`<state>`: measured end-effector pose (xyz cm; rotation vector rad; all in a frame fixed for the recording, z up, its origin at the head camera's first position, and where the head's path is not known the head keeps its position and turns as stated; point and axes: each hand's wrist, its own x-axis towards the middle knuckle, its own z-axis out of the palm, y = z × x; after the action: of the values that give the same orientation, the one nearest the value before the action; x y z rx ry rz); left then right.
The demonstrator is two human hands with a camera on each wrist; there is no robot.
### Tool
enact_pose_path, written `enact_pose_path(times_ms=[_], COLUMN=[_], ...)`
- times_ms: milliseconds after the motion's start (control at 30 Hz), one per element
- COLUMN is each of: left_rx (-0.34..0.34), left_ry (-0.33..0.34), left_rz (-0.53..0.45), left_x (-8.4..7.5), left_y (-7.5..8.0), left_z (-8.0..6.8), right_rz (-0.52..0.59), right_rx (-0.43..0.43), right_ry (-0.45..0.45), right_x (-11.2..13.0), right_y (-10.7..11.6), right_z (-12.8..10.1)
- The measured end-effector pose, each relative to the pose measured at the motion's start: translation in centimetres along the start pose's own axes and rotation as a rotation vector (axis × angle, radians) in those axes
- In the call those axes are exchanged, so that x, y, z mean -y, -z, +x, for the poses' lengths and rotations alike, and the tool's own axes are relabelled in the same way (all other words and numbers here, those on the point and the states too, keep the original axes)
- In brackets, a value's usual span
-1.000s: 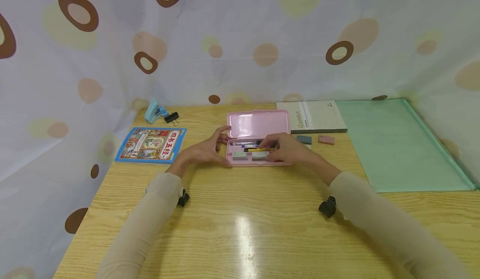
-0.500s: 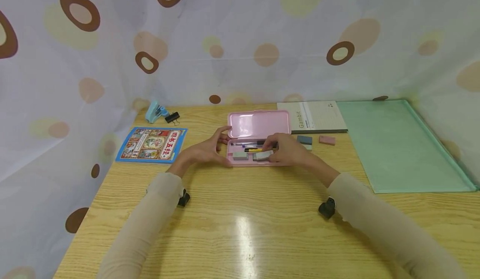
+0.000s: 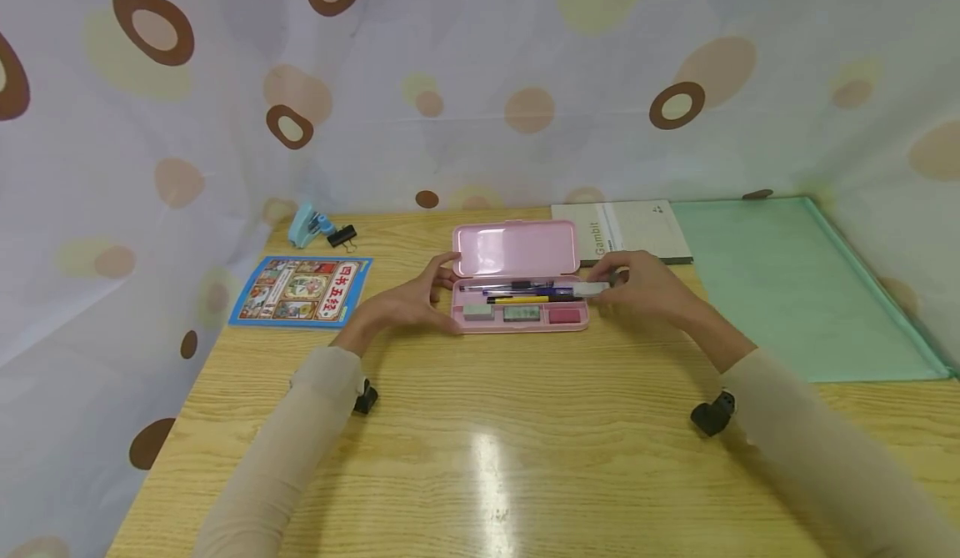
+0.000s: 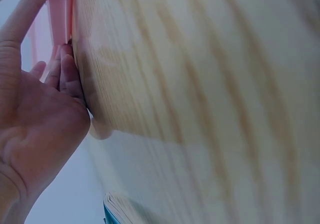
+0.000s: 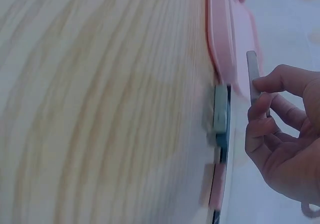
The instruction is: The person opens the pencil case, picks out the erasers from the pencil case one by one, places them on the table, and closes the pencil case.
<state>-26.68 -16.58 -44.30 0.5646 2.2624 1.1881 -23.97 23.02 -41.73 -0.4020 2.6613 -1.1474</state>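
Right grip (image 3: 647,284) pinches pale block (image 3: 592,289) at right end of pink case (image 3: 525,255); keep level, clear of pens (image 3: 521,299) and 3 near-row blocks (image 3: 521,314). Left grip (image 3: 411,302), thumb and fingers apart, braces left end.

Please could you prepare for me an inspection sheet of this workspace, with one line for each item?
Surface: wood-grain table, with a bright reflection on it.
Job's things: pink pencil case, lid open; pens behind, three small blocks in the front row; a pale block held at its right end; a pink block on the table.
Clutter: blue-edged book, light-blue device, black binder clip, notebook marked "Gambit", green mat.
Grippers: two bare hands; the left hand touches the case's left end, the right hand pinches the pale block.
Cables: nothing seen.
Surroundings: whitish sheeting with brown and beige spots.
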Motion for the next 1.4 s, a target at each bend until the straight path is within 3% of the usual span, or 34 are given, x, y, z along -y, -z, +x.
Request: enact_pose_path(times_ms=[333,533,733,933,1100,1400], left_rx=[-0.001,-0.001,-0.003,-0.004,-0.005,-0.005], left_ry=[-0.007,-0.012,-0.018,-0.016,-0.009,0.002], left_rz=[-0.025,-0.016,-0.011,-0.007,-0.002,-0.002], left_x=[0.1,0.1,0.0,0.0,-0.1,0.1], left_y=[-0.1,0.0,0.0,0.0,0.1,0.1], left_z=[0.0,0.0,-0.1,-0.1,-0.1,0.0], right_rz=[0.003,-0.078,-0.102,-0.112,-0.058,0.043], right_rx=[-0.035,-0.041,-0.046,-0.037,-0.036,-0.016], right_ry=[-0.101,-0.144,-0.127,-0.117,-0.119,0.026], right_x=[-3.6,-5.3,-6.2,-6.2,-5.5,-3.4], right_y=[3.4,3.9,4.0,4.2,4.4,1.5], right_z=[-2.3,-2.9,-3.1,-3.0,-2.9,-1.9])
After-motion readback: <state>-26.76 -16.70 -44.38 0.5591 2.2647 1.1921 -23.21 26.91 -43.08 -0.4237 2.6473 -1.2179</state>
